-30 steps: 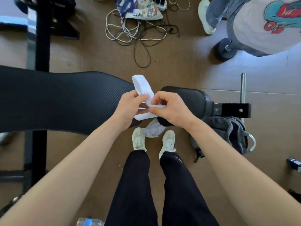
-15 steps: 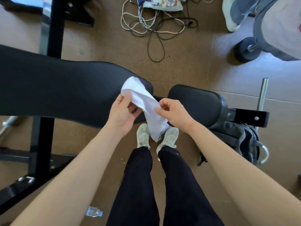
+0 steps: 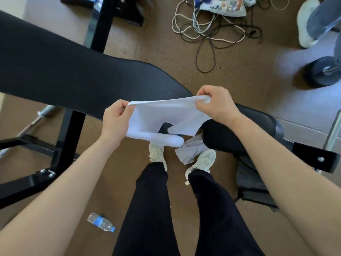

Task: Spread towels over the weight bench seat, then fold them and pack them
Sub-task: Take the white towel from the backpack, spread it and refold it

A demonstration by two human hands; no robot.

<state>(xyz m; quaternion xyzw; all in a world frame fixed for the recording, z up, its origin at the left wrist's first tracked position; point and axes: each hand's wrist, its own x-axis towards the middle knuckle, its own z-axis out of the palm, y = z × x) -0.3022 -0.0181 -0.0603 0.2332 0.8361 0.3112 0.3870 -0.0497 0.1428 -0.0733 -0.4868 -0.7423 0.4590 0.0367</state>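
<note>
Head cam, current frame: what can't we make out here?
Head view only.
1. Gray cloth under the white towel: its top is covered by the towel; towel or not, cannot tell.
2. Dark bag below the seat pad: hidden by the pad and the right forearm.
3. Second person, top right: cut off by the frame edge, blurred.

no legible text, labels or numbers anywhere

Two towels: white towel (image 3: pixel 162 117) between the fingers, grey towel (image 3: pixel 190 150) below them. Two hands: left hand (image 3: pixel 115 122), right hand (image 3: pixel 215 106). Two pads: long pad (image 3: pixel 73 71), short pad (image 3: pixel 262 119). One bottle (image 3: pixel 101 222). One weight (image 3: pixel 323 73). One tangle of cables (image 3: pixel 212 28).
</note>
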